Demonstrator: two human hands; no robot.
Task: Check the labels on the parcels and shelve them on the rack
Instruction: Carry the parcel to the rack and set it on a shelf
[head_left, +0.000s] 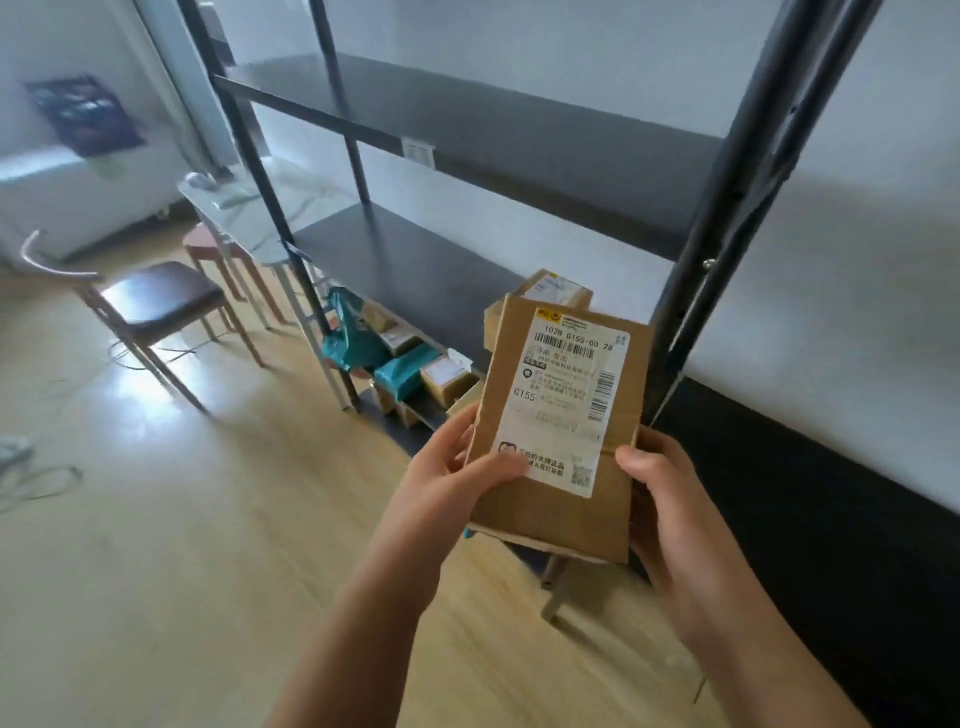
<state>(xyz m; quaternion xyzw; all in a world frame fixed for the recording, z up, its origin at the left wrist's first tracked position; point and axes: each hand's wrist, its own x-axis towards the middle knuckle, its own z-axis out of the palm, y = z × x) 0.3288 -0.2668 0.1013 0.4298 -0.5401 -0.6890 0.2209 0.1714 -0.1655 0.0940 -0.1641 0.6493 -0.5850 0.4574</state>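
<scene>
Hands and parcel before a dark metal rack. The left hand (457, 457) grasps the lower left edge of a flat brown cardboard box (561, 431), thumb laid across its front; the right hand (670, 499) grasps the lower right edge, thumb tip on the front face. The box is held in the air, tilted slightly, with its white shipping label (569, 400) facing the camera; barcodes and the print "G155" are legible. A second cardboard box (550, 291) lies directly behind the upper edge of the held one, resting on the front right part of the lower shelf (395, 260). The rest of that shelf is bare, with open room to the left. The upper shelf (467, 114) of the rack (748, 171) is bare along its whole visible length; a small white tag sits on its front edge. Beneath the lower shelf, at floor level, a cluster of small cardboard boxes and teal plastic mailers (400, 364) is packed close together. A black upright post stands just beside the right edge of the held box. Left of the rack stand a pale worktop (244, 208), a round stool (208, 244) and a chair (150, 301) with a dark seat, well apart from the hands. The wooden floor (182, 519) in front is open, apart from cables at the far left.
</scene>
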